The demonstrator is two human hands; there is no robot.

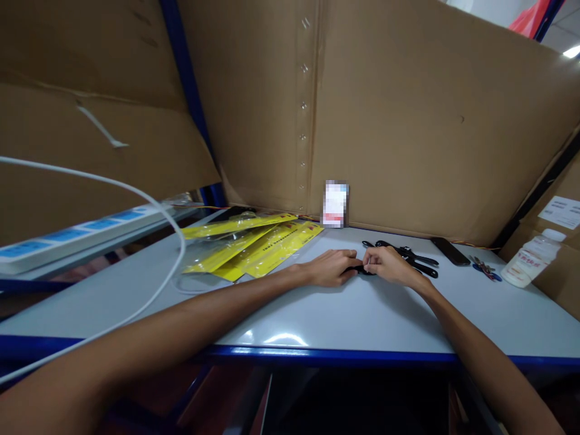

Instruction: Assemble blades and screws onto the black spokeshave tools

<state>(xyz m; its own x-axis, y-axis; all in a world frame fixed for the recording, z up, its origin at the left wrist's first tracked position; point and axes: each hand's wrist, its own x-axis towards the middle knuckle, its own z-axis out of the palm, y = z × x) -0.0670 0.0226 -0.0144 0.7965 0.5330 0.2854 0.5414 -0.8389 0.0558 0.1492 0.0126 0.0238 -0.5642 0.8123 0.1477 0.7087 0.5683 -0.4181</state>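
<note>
Left hand (338,267) closed on black piece (359,269), I'd say bracing it on the desk (362,320); right hand (384,264) pinches its end. Black tools (428,270) just beyond, likely for reach.

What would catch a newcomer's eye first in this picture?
Probably the bright yellow packages, fanned out on the table left of the left hand. Next, that hand and the right hand meeting at a small black item, and the white cable looping across the picture's left side.
</note>
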